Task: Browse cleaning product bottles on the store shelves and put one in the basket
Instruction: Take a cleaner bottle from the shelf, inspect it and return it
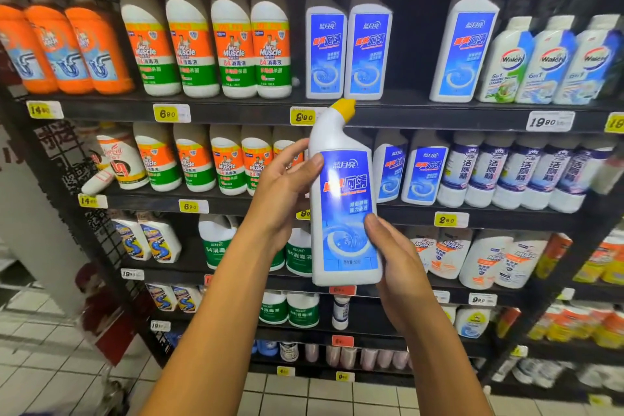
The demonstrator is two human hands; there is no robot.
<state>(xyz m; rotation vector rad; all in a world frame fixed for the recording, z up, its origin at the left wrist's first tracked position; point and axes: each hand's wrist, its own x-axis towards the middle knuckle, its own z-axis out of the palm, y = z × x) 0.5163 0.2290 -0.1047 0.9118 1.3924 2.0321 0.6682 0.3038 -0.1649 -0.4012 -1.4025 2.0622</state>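
A white toilet-cleaner bottle [344,199] with a blue label and a yellow angled cap is held upright in front of the shelves, label facing me. My left hand [287,186] grips its upper left side, thumb on the label edge and fingers behind. My right hand [395,260] holds the lower right side, thumb on the label, palm under the base corner. Matching blue-label bottles [347,51] stand on the top shelf with a gap between them. No basket is in view.
Black shelving [236,111] carries rows of orange-and-green Mr Muscle bottles [206,51], orange drain-cleaner bottles [67,51] at the left, Walch bottles [547,61] at the right and yellow price tags. White tiled floor [304,395] lies below. A blurred red shape [104,317] sits low left.
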